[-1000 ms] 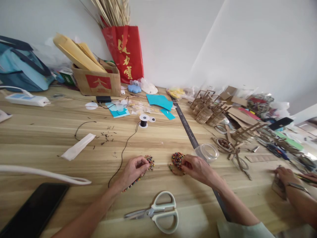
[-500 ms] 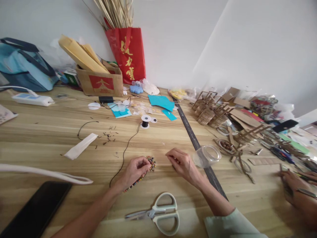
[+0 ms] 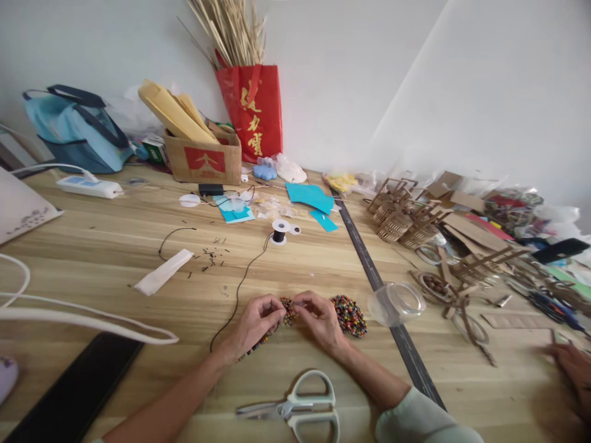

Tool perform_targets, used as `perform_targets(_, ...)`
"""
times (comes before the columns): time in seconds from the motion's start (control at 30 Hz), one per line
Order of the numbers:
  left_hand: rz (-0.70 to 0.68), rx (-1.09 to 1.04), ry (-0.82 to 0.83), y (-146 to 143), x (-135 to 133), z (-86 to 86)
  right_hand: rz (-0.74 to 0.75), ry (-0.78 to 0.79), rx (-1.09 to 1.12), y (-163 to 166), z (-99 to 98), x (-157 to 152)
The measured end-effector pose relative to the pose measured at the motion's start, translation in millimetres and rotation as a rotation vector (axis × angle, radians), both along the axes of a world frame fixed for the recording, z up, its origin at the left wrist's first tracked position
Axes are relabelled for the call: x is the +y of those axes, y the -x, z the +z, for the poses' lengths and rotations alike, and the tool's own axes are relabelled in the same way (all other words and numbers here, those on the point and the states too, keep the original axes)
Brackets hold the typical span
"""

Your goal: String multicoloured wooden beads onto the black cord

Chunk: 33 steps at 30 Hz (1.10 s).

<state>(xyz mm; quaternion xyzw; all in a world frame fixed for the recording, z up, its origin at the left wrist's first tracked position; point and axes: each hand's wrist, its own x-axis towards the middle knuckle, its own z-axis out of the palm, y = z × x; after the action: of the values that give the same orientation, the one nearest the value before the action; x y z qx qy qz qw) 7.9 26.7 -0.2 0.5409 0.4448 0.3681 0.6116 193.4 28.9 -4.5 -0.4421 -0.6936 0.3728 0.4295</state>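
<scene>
My left hand [image 3: 255,323] pinches a black cord strung with small coloured beads, and the beaded length [image 3: 252,352] trails below the palm. The thin black cord [image 3: 239,283] runs from a white spool [image 3: 279,234] toward that hand. Fingers pinched together, my right hand [image 3: 321,317] is close to the left fingertips; whatever is between them is too small to make out. A small group of loose beads [image 3: 289,309] shows between the two hands. Partly behind my right hand lies a larger heap of multicoloured beads [image 3: 349,315]. Scissors [image 3: 314,403] rest on the table nearer to me.
A clear plastic jar [image 3: 397,304] lies right of the heap. Left are a folded white paper strip [image 3: 164,272], black cord snippets [image 3: 213,258], a white cable [image 3: 92,324] and a black phone [image 3: 74,387]. Small wicker baskets [image 3: 397,215] stand at right. Another person's hand [image 3: 575,369] is at the right edge.
My right hand has moved left to meet the left fingertips. The larger bead heap, hidden behind it before, is now visible. The view has shifted slightly.
</scene>
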Motion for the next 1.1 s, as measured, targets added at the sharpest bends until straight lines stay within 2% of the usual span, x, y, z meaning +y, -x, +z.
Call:
perform_targets(0.3, 0.010, -0.025, 0.019, -0.8, -1.2, 8.2, 0.058, -0.077, -0.010, 2.6, -3.9, -4.5)
perform_targets(1.1, 0.003, 0.027, 0.014, -0.9, -2.3, -0.2, 0.111, -0.125, -0.009, -1.1, -6.8, -0.3)
